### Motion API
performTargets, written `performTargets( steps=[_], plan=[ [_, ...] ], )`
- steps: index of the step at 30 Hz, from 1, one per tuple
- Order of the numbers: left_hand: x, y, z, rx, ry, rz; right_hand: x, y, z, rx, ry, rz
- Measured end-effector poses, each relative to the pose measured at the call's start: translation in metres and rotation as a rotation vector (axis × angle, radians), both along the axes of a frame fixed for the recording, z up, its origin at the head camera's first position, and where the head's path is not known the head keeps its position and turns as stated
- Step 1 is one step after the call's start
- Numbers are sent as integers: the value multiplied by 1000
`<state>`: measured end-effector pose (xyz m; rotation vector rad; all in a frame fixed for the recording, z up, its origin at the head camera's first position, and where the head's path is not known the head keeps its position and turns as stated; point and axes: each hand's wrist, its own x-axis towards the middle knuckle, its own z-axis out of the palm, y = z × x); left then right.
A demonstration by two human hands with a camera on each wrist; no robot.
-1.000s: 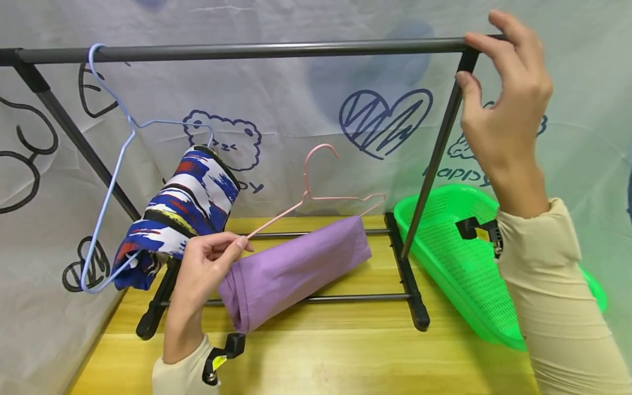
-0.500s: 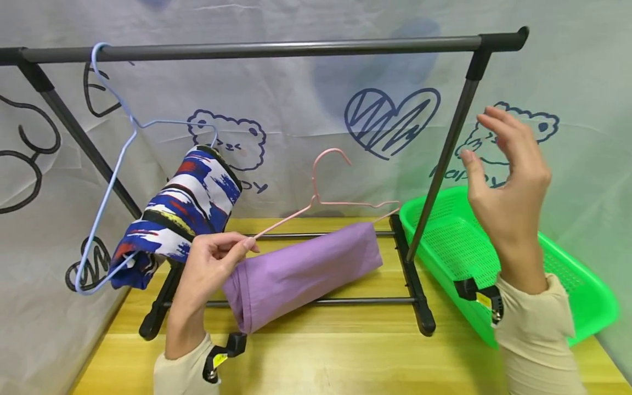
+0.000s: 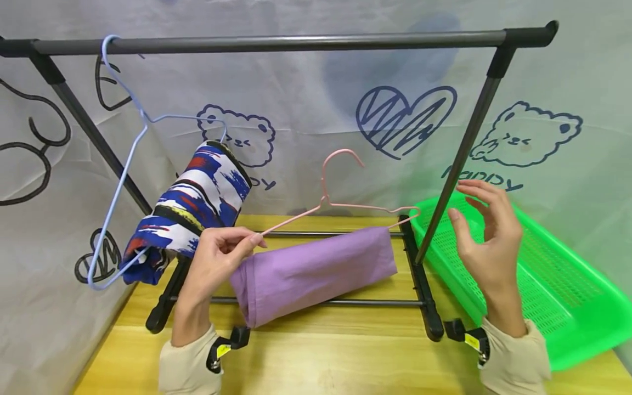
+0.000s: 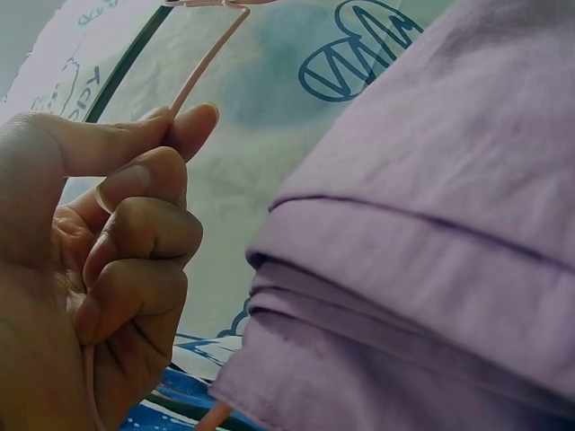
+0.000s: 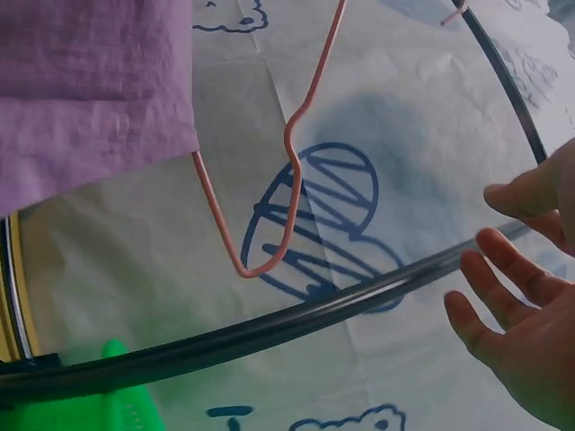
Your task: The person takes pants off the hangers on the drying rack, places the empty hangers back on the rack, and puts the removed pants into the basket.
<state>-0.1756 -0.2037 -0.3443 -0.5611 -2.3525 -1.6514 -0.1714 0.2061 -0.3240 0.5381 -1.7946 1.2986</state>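
The pink hanger [image 3: 324, 199] is between the two hands, in front of the rack [image 3: 306, 42] and below its rail. The left hand [image 3: 212, 263] pinches the hanger's left end between thumb and forefinger. The right hand [image 3: 489, 247] is near the other end but apart from it, thumb and fingers spread, near the rack's right post and in front of the green basket [image 3: 587, 351].

The hanger is thin wire, tilted so that its right end sits higher, with its bare hook curling over to the right. A purple cloth [image 3: 318, 271], folded into a long strip, drapes over its lower bar.

The left wrist view shows what the head view hides: the other fingers of that hand curled toward the palm, a length of wire running down beside it, and the cloth's stacked layers at the near edge. The right wrist view gives the hanger's far loop close up, notched and bare past the cloth's edge.

Only the head view takes in the whole blue hanger [image 3: 130, 153] on the rail with its patterned cloth [image 3: 192, 206], and the wood-grain worktop [image 3: 321, 362] beneath.
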Motion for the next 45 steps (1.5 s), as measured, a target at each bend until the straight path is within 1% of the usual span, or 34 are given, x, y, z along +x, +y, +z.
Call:
performTargets(
  steps=[5, 7, 11, 14, 17, 21, 25, 29, 32, 36, 41, 45],
  plan=[
    [-3, 3, 0, 13, 6, -15, -3, 11, -17, 5, -28, 30],
    [-3, 4, -1, 22, 13, -20, -2, 11, -19, 18, -46, 41],
    [-2, 4, -3, 37, 22, -7, 1, 7, -24, 57, -77, 55],
    [-2, 3, -3, 39, 28, 0, 0, 7, -30, 128, -120, 46],
    [-1, 4, -3, 38, 33, -3, -1, 8, -34, 226, -166, 24],
    [-1, 4, -2, 48, 45, -9, -6, 7, -40, 352, -199, 15],
    [-4, 4, -1, 53, 65, -22, -8, -2, -46, 448, -238, 58],
    [-2, 3, -2, 52, 69, -26, -9, -13, -52, 522, -284, 117],
    [0, 2, -1, 48, 63, -28, -9, -21, -57, 548, -306, 143],
    [2, 2, 1, 50, 55, -49, -11, -31, -62, 576, -297, 156],
    [4, 3, 4, 40, 71, -80, -12, -39, -65, 587, -278, 180],
    [6, 6, 4, 25, 83, -82, -11, -42, -67, 584, -288, 189]
  ],
)
